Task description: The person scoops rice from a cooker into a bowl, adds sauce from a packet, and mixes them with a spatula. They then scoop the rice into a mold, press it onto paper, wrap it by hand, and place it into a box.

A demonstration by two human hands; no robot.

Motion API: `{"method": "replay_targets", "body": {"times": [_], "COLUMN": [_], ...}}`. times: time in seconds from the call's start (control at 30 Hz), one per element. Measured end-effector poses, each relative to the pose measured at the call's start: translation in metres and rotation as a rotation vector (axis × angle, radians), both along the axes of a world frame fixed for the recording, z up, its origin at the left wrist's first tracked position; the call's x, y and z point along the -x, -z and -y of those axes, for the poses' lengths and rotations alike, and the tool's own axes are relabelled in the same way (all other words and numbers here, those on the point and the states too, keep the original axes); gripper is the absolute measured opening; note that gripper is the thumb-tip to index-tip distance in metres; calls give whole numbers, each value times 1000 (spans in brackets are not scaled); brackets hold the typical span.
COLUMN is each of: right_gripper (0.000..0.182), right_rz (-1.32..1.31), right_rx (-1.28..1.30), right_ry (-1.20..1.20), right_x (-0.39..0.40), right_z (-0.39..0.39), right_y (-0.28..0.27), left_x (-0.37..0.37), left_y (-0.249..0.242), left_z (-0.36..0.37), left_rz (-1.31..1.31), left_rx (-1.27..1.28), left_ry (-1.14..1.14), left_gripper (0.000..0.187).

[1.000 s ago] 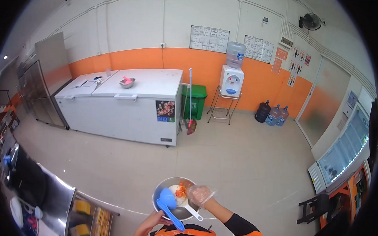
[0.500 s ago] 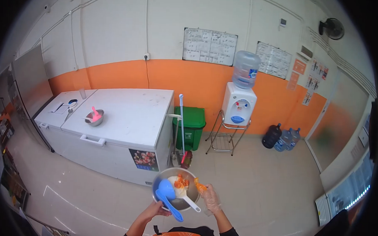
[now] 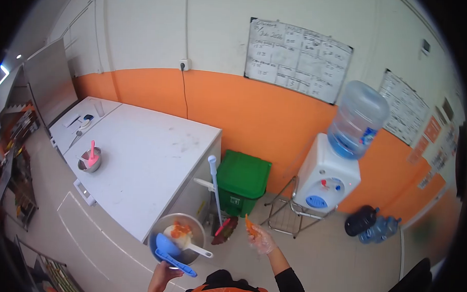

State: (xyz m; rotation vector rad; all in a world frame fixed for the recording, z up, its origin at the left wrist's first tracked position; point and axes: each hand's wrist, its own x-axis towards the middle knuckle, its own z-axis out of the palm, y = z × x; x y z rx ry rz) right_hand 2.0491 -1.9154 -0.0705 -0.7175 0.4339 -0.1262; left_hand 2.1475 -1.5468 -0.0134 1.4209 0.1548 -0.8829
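Observation:
My left hand [image 3: 164, 275] grips the near rim of a metal mixing bowl [image 3: 198, 232], fingers closed beneath the blue ladle's handle. That blue ladle [image 3: 166, 244] lies in the bowl with its handle over the rim. Beside it a white-handled scoop [image 3: 201, 251] sits with orange-red coated food pieces [image 3: 179, 229] on its pale head. Off to the right, my right hand [image 3: 263, 241], in a clear plastic glove, pinches a long orange coated food piece [image 3: 250, 227] upright, apart from the bowl.
A white chest freezer [image 3: 156, 143] stands ahead on the left, carrying a small metal bowl [image 3: 91, 167] with a pink utensil. Beyond my hands are a green bin [image 3: 245, 172], a mop handle [image 3: 215, 189] and a water dispenser [image 3: 327, 175]. Large water bottles [image 3: 377, 228] stand on the floor.
The view has turned and moved closer to the freezer. The bowl has shifted left in view, while my right hand with the food piece has moved away from its rim.

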Motion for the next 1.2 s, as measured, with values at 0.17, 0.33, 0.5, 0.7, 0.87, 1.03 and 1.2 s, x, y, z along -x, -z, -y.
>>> {"method": "replay_targets", "body": {"times": [0.17,0.33,0.5,0.7,0.87,1.03,1.2], "right_gripper": [25,25,22,18,17,20,26], "right_rz": [-43,-164,-394,-559,-653,-731,-1008], "right_rx": [-188,-152,-436,-432,-279,-271,-5], "right_ry": [14,-80,-104,-411,-392,-416,-139], "right_x": [-66,-94,-125,-213,-267,-297,-322], "right_z": [130,210,245,257,251,278,313], "right_y": [72,119,139,186,227,243,268], "left_x": [-39,-75,-71,-45,-32,-34,-28], "left_y": [-8,-19,-32,-19,3,7,5], "left_z": [56,95,114,136,162,198,217], "left_rz": [28,198,173,102,54,33,-41], "left_rx": [33,1,-27,-23,-2,-47,25], "left_ry": [-331,-481,-630,-853,-1094,-1316,-1444], "left_gripper": [36,37,35,38,39,37,36]}}
